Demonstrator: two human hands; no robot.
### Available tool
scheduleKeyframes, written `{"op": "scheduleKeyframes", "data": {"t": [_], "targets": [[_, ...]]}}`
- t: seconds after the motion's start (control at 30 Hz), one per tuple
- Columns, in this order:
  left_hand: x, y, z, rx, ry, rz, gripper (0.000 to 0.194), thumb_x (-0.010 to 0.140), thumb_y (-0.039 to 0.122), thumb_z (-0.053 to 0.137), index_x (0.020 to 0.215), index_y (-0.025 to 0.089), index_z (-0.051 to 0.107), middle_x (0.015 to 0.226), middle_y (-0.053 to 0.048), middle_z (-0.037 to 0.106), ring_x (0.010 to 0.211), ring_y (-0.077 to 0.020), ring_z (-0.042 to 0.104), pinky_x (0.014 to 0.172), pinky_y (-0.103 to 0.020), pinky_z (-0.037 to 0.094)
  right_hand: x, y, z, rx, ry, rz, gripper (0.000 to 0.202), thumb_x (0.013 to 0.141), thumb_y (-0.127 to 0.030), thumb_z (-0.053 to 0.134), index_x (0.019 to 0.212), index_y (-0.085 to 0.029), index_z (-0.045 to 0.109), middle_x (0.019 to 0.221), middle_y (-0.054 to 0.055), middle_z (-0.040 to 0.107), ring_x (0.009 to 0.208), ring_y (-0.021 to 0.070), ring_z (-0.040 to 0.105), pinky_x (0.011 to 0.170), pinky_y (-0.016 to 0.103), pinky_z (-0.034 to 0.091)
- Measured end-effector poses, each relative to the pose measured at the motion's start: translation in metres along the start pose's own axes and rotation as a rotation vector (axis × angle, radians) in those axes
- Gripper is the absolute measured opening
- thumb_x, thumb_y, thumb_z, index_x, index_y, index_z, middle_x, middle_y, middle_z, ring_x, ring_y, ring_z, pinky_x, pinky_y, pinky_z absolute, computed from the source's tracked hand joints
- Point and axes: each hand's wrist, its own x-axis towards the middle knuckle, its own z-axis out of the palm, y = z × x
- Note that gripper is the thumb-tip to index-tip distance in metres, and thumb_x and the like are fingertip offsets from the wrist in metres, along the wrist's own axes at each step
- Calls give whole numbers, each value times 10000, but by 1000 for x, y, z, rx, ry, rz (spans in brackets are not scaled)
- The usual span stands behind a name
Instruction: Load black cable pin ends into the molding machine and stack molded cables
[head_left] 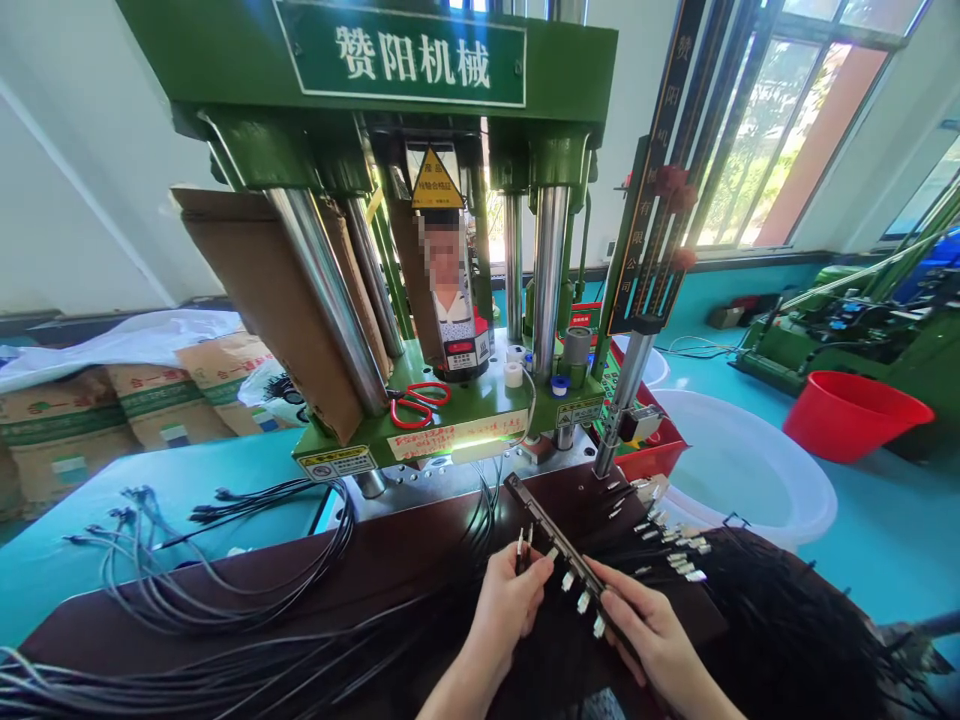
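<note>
A long, narrow dark metal bar (555, 537) runs slantwise over the brown worktop. My right hand (637, 612) is closed around its near end, thumb and fingers on either side. Along the bar's left edge sit several small silver cable connectors (583, 602). My left hand (514, 592) is closed in a pinch beside the bar, with a cable connector (553, 554) at its fingertips. Other connector ends (520, 540) stick up by its index finger. To the right of the bar lies a bunch of silver-tipped black cables (679, 555).
Ahead stands a green press (457, 440) with steel columns and red-handled scissors (420, 402) on its bed. Grey cables (225, 600) spread over the worktop (375, 560) at left. A black cable heap (787, 610), a white tub (750, 470) and a red bucket (851, 420) are at right.
</note>
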Motion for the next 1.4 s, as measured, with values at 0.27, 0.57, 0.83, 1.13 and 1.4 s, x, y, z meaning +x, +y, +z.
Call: {"op": "scheduleKeyframes", "data": {"t": [0.27,0.57,0.83,1.13,1.4], "targets": [[6,-2,2,40,44,59,469,539,591,654,587,206,391,319,130,261,264,-20,164,287,-176,110,3,12,0,-144,-37,-104,614,783,-568,489,1255,-175,511,531,-20,490,317,47,377,278,161,258],[6,8,-4,131,132,204,434,793,624,312,808,211,443,378,123,222,315,-69,145,326,-204,112,6,13,-6,140,58,-3,545,797,-503,526,1221,-162,514,558,-19,531,315,19,332,286,137,210],[6,11,-8,350,35,302,382,734,471,541,542,175,395,527,56,304,538,-89,253,500,-237,181,3,3,-3,86,7,1,548,756,-521,565,1174,-166,573,512,-32,499,305,15,308,283,138,202],[5,13,-19,400,6,230,322,734,393,520,521,175,414,485,64,268,500,-85,205,484,-252,150,5,16,-2,-145,-37,-90,532,791,-522,505,1206,-193,561,472,-37,463,290,39,333,268,154,218],[-3,14,-15,111,54,126,355,777,583,370,721,234,336,502,107,258,404,-63,208,400,-190,185,3,14,-4,-14,33,-23,560,791,-529,506,1200,-149,541,503,-24,501,292,21,320,289,141,170]]}}
